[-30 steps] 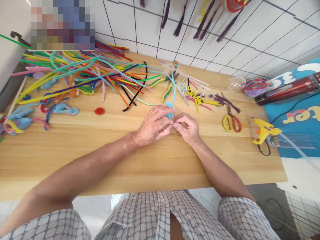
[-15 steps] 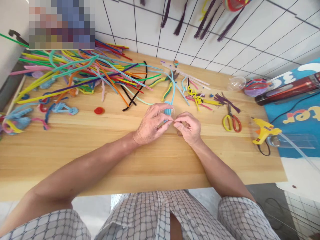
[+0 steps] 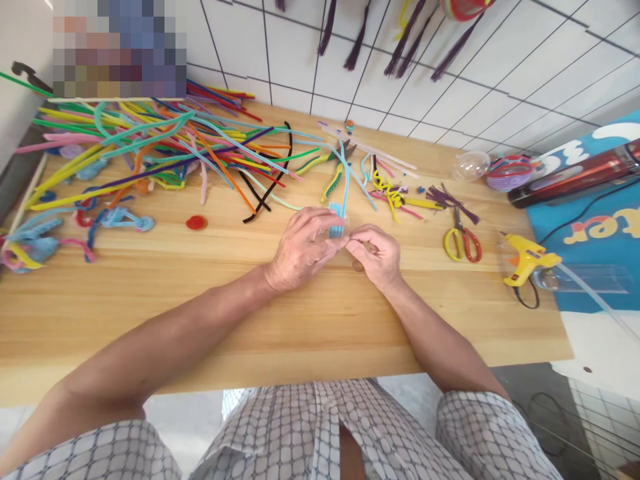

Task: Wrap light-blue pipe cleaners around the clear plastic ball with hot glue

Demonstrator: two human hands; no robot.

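My left hand (image 3: 303, 245) is closed around a bundle of light-blue pipe cleaner (image 3: 336, 230), wound in close rows, with a long strand rising from it toward the back. Something clear shows at its edge, but I cannot make out what. Close by on the right, my right hand (image 3: 377, 253) pinches thumb and forefinger together against the left fingertips. Whatever lies in that pinch is too small to name. Behind the bundle lie pliers (image 3: 333, 177) with yellow-green handles, partly crossed by blue strands.
A heap of coloured pipe cleaners (image 3: 165, 143) covers the back left. A red disc (image 3: 196, 222) lies before it. Scissors (image 3: 463, 243), a yellow glue gun (image 3: 530, 260) and a dark red cylinder (image 3: 575, 177) are at right. Purple tassels (image 3: 357, 40) hang against the tiled wall.
The left fingers have drawn closer together, and more of the wound blue rows shows above them. My right hand keeps its pinch. The view has shifted slightly.
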